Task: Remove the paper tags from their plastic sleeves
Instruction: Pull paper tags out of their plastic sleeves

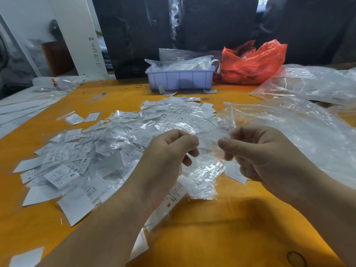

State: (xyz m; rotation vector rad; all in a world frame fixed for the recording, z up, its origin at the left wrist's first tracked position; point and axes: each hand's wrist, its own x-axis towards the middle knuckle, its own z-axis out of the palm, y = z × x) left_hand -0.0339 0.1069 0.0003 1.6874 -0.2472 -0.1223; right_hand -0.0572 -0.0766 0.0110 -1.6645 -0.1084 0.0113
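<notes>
Orange counter (221,228), and white tags (63,176) are heaped at the left, probably so the next one is close by. The left hand (165,160) pinches one end of a clear sleeve (209,139), held above the heap; the right hand (256,151) pinches the other end, likely to pull it open. Far right lie big bags (300,130).

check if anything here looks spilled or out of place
Nothing looks damaged. A few white strips lie on the orange table in front of the lavender bin, as if fallen out. The heap of tags and sleeves sprawls loose, and both hands pinch a clear sleeve.
</notes>
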